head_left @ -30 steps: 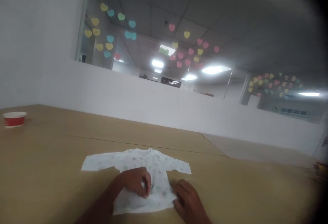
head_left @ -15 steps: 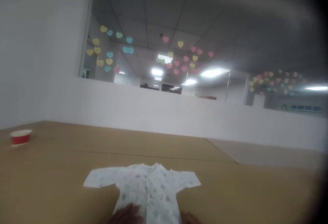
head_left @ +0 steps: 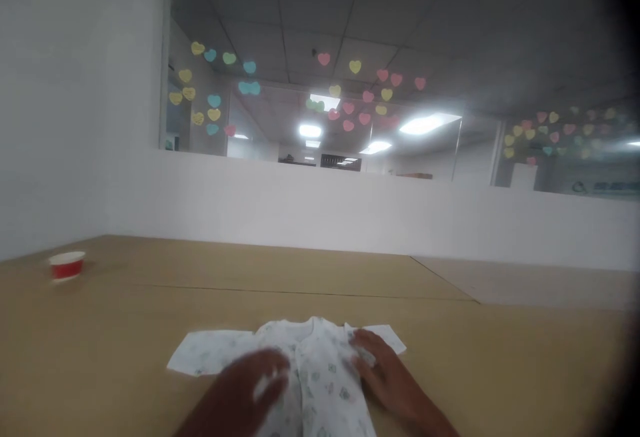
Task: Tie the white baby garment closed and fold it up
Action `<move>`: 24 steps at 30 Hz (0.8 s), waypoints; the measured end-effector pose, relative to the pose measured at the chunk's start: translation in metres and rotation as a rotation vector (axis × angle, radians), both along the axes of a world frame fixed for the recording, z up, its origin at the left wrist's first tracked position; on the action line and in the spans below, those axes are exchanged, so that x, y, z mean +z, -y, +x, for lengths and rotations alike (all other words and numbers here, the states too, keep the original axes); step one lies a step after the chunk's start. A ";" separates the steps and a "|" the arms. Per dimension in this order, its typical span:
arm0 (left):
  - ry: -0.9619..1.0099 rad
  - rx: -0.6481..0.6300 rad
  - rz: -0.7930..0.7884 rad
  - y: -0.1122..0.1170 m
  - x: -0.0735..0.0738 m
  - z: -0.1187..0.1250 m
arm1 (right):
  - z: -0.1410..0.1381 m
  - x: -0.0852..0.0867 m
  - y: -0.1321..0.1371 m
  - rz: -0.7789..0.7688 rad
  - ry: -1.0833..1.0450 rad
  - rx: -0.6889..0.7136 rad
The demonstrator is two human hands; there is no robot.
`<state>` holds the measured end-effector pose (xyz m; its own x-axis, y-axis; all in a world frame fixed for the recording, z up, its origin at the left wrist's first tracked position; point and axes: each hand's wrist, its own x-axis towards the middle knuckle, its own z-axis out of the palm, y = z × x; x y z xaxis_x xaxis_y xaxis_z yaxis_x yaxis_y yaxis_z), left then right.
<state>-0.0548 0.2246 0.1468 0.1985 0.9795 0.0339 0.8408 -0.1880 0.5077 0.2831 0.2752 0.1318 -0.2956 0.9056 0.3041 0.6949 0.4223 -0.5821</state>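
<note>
A small white baby shirt (head_left: pixel 323 377) with a faint green and grey print lies spread on the table, its neckline facing away from me and both sleeves out to the sides. My left hand (head_left: pixel 250 383), smeared by motion, is over the shirt's left chest, thumb and fingers apart with white cloth showing between them. At the right shoulder and sleeve, my right hand (head_left: pixel 387 370) rests with thumb and fingers spread on the cloth. The shirt's lower part runs out of the picture at the bottom.
A red and white paper bowl (head_left: pixel 67 267) stands at the far left of the brown table (head_left: pixel 165 313). Behind the table rises a white wall (head_left: pixel 280 207). Above it are windows with several heart-shaped paper notes (head_left: pixel 355 67).
Both hands have moved up the shirt from its lower part to the chest and right shoulder. The camera view has shifted slightly, so the bowl appears farther right.
</note>
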 end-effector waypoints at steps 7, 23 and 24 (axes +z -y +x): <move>-0.461 0.029 0.014 -0.095 -0.014 -0.054 | 0.031 -0.036 -0.094 -0.169 0.547 -0.288; -0.534 0.130 0.085 -0.122 -0.022 0.019 | -0.049 -0.009 -0.094 -0.084 0.446 -0.085; -0.550 0.146 0.099 -0.126 -0.026 0.015 | -0.048 -0.015 -0.095 -0.103 0.450 -0.037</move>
